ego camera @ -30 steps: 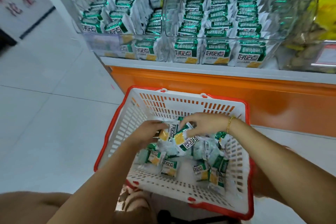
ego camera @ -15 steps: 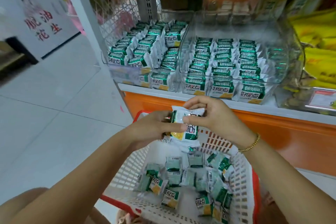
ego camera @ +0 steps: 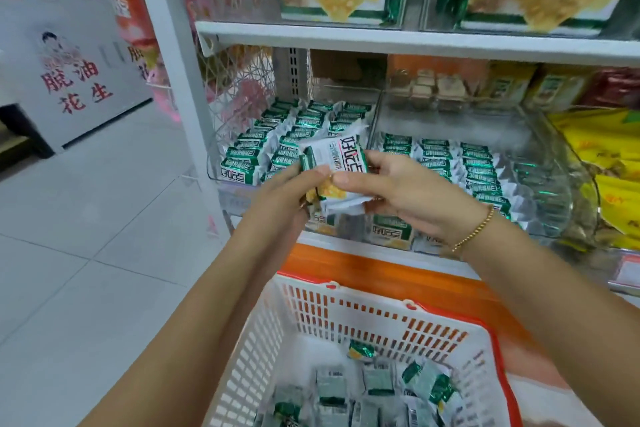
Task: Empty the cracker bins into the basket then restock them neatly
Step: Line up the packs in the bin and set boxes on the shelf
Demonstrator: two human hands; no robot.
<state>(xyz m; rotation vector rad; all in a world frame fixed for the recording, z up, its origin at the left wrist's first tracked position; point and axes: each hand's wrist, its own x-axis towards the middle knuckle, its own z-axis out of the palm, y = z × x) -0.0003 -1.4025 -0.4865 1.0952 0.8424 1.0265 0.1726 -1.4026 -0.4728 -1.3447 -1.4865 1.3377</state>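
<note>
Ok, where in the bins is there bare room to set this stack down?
Right bin: a bare strip behind its three packet rows, up to the back wall, and seemingly a gap between the rightmost row and the curved side wall. Left bin, behind the held stack, is packed wall to wall. The basket has bare floor at its far left.

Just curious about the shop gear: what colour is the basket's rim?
Red, around a white slotted basket; the head view shows it best.

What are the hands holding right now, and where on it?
A bunch of green-and-white foil cracker packets: left hand pinches its left edge, right hand its right edge, thumbs on front.
</note>
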